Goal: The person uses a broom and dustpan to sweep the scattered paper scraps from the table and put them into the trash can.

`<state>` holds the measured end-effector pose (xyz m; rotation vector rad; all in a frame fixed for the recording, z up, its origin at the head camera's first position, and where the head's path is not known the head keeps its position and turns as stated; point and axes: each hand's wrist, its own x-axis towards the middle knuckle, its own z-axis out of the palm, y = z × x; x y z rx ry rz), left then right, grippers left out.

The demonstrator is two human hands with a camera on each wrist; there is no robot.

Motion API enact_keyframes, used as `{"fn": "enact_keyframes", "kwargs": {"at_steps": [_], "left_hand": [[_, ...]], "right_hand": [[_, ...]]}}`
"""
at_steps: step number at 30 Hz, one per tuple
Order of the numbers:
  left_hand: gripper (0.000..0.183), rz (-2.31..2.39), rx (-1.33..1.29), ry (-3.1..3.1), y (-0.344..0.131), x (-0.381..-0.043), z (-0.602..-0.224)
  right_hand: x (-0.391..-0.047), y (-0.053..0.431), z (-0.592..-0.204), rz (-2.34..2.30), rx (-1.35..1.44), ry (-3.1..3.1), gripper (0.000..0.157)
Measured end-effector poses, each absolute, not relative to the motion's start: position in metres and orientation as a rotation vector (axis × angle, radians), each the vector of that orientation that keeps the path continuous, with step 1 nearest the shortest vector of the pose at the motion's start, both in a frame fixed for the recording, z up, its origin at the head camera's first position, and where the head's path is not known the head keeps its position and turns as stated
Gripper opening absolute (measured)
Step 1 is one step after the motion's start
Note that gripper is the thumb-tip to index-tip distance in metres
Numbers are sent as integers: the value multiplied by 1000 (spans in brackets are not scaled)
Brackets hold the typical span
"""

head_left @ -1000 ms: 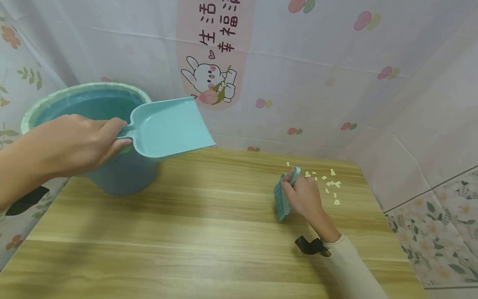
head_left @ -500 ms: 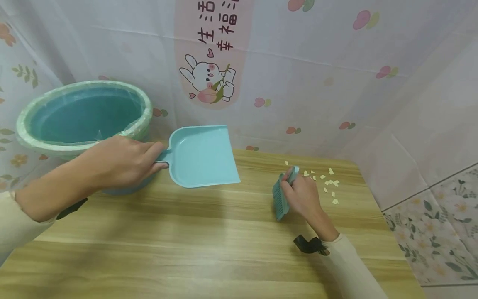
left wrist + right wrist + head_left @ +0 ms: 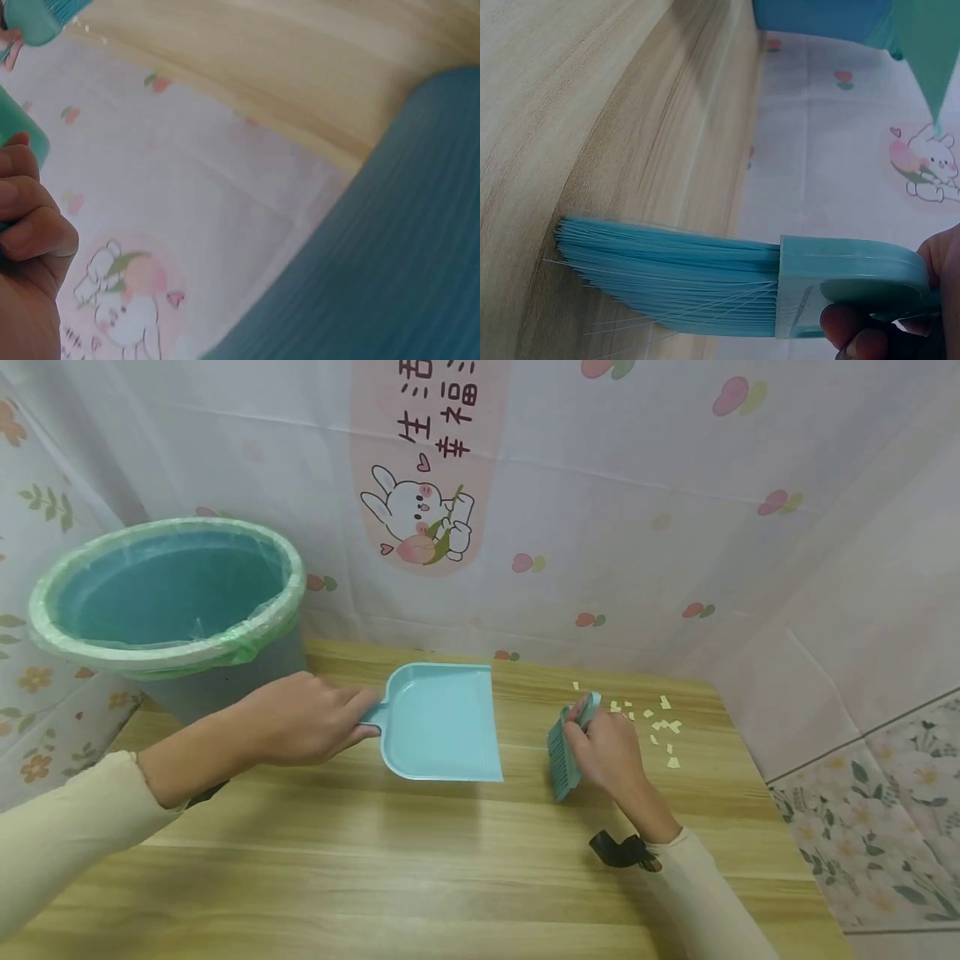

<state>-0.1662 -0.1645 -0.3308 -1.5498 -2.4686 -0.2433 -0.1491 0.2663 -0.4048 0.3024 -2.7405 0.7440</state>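
Note:
In the head view my left hand (image 3: 303, 718) grips the handle of a light blue dustpan (image 3: 442, 722), its flat lip facing right. The pan looks empty and appears held above the table, with a shadow below it. My right hand (image 3: 611, 752) holds a teal hand brush (image 3: 564, 756) by its handle. In the right wrist view the brush's bristles (image 3: 667, 277) touch the wooden surface, their tips slightly bent. Small pale scraps (image 3: 663, 725) lie scattered to the right of the brush, beyond my right hand. In the left wrist view, curled fingers (image 3: 34, 217) wrap the dustpan handle.
A blue bin (image 3: 225, 685) with a pale green liner stands at the left by the table's back edge. Behind the wooden table (image 3: 420, 893) hangs a printed white cloth (image 3: 600, 468). Tiled wall panels (image 3: 877, 827) border the right side.
My left hand has carried the dustpan from over the bin's front rightward and down toward the table, nearer the brush. My right hand and the brush have stayed in place.

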Motion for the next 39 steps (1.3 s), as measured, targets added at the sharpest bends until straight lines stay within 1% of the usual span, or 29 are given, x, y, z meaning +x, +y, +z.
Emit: {"fn": "enact_keyframes", "kwargs": {"at_steps": [2, 9, 25, 39], "left_hand": [[23, -250, -1557, -2507, -160, -167, -337], [26, -261, -1595, -2459, -149, -169, -363], [20, -253, -1635, -2543, -126, -190, -408], [21, -253, -1637, -2723, -113, -201, -429]], "right_hand": [[-149, 267, -405, 748, 297, -2739, 23], [-148, 267, -405, 742, 290, -2736, 24], [-146, 268, -405, 732, 291, -2711, 24], [-146, 268, -405, 738, 310, -2699, 22]]}}
